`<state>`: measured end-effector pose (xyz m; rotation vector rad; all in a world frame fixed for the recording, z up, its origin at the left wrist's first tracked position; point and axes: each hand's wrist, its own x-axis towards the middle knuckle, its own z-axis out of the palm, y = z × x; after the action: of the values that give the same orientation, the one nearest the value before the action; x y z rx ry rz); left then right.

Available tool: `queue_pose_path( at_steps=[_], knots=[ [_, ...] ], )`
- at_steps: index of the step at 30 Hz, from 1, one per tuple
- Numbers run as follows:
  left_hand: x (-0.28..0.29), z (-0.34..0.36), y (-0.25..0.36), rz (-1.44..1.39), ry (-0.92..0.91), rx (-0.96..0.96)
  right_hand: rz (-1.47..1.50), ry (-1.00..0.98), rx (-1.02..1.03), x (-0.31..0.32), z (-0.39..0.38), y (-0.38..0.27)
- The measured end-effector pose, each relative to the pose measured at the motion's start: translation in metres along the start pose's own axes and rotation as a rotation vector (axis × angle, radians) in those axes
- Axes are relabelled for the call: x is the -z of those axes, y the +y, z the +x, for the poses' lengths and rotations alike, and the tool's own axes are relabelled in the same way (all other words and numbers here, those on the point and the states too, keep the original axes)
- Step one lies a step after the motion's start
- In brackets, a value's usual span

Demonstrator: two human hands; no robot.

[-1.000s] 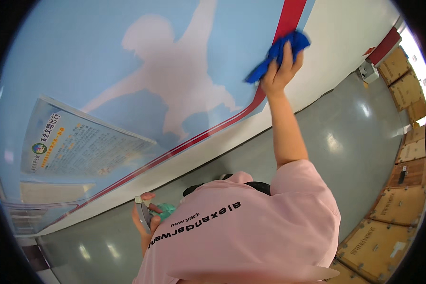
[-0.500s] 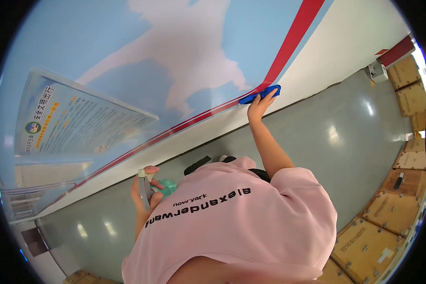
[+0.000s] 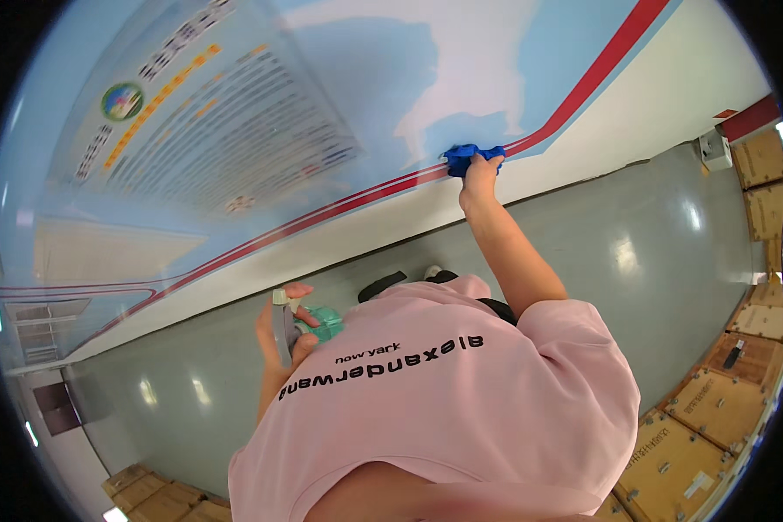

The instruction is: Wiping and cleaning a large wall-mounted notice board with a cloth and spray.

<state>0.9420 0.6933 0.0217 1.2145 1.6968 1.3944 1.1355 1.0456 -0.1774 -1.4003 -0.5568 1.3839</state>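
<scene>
The blue cloth is bunched up against the wall, right over the red stripe. I can see the right hand gripping it, fingers closed, the arm reaching out nearly straight. The left hand is held low beside the pink shirt, fingers curled round a green spray bottle, its body toward the shirt.

Warehouse-like hall, latched wooden crates, glossy grey floor, wall poster
</scene>
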Motion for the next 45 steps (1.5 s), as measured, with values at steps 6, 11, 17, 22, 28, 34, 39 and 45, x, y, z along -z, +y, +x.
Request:
queue_pose_path(
  at_steps=[6,11,17,22,28,34,39,45],
  knots=[
    [0.004,-0.016,-0.048,-0.032,0.084,0.073,0.123,0.006,-0.121,-0.021,0.012,0.023],
    [0.007,-0.03,-0.1,-0.062,0.188,0.125,0.03,-0.013,-0.326,-0.04,0.087,0.147],
    [0.03,-0.041,-0.157,-0.118,0.205,0.159,0.014,0.191,-0.539,-0.128,0.057,0.251],
    [0.043,-0.041,-0.188,-0.157,0.203,0.178,-0.185,0.129,-0.6,-0.173,0.007,0.278],
    [0.048,-0.048,-0.193,-0.169,0.24,0.177,-0.129,-0.694,-0.731,-0.16,-0.051,0.246],
    [0.056,-0.041,-0.19,-0.18,0.137,0.13,-0.478,-0.477,0.242,-0.057,-0.043,0.105],
    [0.063,-0.029,-0.188,-0.15,-0.047,0.057,-0.266,0.182,1.063,-0.001,0.009,-0.034],
    [0.071,-0.031,-0.192,-0.216,-0.06,0.001,-0.822,0.344,1.133,-0.027,0.084,-0.011]
  ],
)
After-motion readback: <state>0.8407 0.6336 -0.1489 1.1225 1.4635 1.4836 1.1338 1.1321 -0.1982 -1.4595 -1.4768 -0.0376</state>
